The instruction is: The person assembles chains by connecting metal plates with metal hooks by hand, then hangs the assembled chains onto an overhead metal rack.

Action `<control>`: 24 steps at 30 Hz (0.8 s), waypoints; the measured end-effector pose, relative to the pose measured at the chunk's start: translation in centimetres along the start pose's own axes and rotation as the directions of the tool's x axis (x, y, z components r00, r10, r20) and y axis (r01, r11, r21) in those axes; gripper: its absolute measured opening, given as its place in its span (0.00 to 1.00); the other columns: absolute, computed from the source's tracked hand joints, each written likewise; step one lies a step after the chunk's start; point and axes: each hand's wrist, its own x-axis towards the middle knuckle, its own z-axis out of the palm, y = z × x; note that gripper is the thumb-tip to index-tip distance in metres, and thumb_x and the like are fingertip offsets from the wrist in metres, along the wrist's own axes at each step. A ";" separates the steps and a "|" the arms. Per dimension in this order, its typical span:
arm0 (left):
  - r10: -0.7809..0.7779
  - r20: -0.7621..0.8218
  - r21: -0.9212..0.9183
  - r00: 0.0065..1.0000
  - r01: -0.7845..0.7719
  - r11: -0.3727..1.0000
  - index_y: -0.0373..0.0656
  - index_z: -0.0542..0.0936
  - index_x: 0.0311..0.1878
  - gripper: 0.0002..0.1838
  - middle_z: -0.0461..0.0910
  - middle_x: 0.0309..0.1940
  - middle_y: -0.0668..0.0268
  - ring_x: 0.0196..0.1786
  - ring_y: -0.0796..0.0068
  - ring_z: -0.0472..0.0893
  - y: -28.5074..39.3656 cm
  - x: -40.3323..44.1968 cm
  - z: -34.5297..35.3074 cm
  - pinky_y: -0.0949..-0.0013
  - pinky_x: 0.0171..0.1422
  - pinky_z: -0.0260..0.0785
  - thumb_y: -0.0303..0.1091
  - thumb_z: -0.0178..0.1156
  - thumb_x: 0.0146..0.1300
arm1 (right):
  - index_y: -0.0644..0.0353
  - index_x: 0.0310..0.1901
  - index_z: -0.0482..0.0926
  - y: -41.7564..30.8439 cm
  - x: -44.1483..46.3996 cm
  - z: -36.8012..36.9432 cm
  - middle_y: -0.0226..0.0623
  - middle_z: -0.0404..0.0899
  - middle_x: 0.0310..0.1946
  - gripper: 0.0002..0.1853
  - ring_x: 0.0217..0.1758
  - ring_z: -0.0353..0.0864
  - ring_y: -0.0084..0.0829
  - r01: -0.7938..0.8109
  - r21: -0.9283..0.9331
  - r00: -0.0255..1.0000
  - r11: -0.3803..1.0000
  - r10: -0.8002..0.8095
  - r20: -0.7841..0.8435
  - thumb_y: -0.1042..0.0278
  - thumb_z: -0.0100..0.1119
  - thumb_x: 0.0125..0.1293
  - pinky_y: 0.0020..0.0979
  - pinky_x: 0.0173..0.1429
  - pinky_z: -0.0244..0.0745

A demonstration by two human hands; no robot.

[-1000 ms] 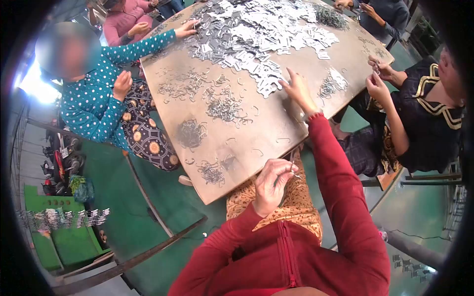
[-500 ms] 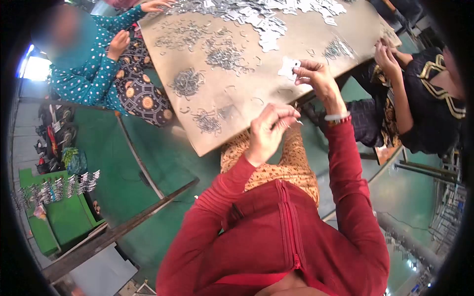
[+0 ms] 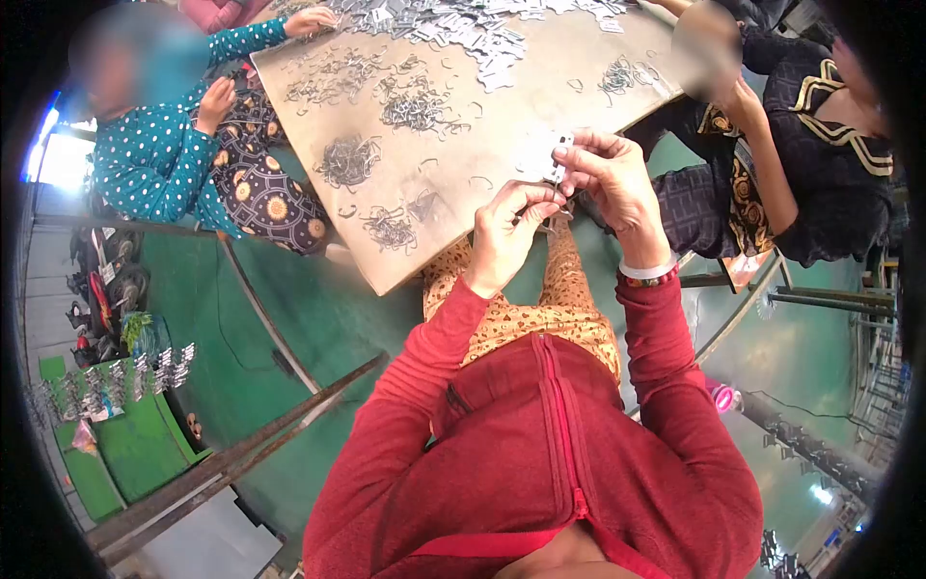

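Note:
My right hand [image 3: 617, 185] pinches a flat, pale metal plate [image 3: 538, 159] with a cut-out outline, holding it past the table's near edge. My left hand [image 3: 503, 230] is closed, with thumb and fingertips pressed on a small thin metal piece [image 3: 557, 187] that meets the plate's edge; its exact form is too small to make out. Both hands are close together, fingertips almost touching. Left of them on the table lie piles of small curved wire pieces [image 3: 390, 229], the larger ones [image 3: 349, 160] farther off.
The brown-topped table [image 3: 453, 179] carries a heap of similar flat metal plates [image 3: 497, 58] at its far side. One person in a dotted teal sleeve [image 3: 159, 179] sits at left, another in black [image 3: 830, 193] at right. A wooden bar [image 3: 241, 458] crosses lower left.
My left hand has moved up to the plate, bringing the small metal piece against it. My right hand has come slightly down and left. The view has shifted a little.

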 end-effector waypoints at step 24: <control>0.010 -0.240 0.942 0.971 0.231 0.242 0.39 0.80 0.29 0.15 0.80 0.29 0.51 0.36 0.54 0.80 -11.1 20.4 -14.3 0.57 0.41 0.71 0.43 0.65 0.47 | 0.67 0.40 0.80 1.9 -2.0 -0.3 0.27 0.73 0.27 0.12 0.27 0.72 0.16 0.352 -0.276 0.909 0.895 -0.396 -0.126 0.85 0.63 0.53 0.17 0.30 0.68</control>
